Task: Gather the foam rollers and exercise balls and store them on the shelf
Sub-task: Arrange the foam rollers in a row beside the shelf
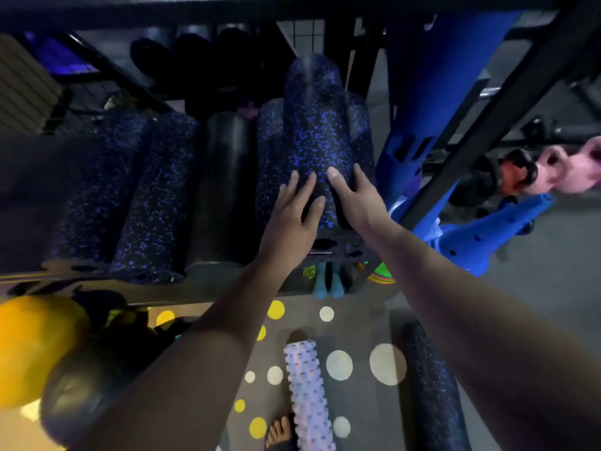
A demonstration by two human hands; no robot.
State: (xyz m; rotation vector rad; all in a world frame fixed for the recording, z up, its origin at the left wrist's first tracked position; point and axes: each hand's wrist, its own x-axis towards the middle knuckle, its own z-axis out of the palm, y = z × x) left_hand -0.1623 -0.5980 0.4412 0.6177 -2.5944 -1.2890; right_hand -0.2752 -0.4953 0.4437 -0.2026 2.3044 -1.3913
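A black foam roller with blue specks (313, 125) lies on top of other speckled rollers on the dark shelf (208, 292). My left hand (297, 206) and my right hand (354, 198) both rest flat on its near end, fingers straight. Further speckled rollers (153, 196) and a plain black roller (222, 190) lie side by side to the left. On the floor sit a pale bumpy roller (309, 395) and another speckled roller (432, 385). A yellow ball (32, 346) and a dark ball (84, 395) are at lower left.
Black shelf bars (487, 118) slant across the right. Blue plastic pieces (481, 236) and pink kettlebells (553, 167) lie right of the shelf. The grey floor mat carries yellow and white dots (387, 364). A bare foot (281, 431) stands beside the bumpy roller.
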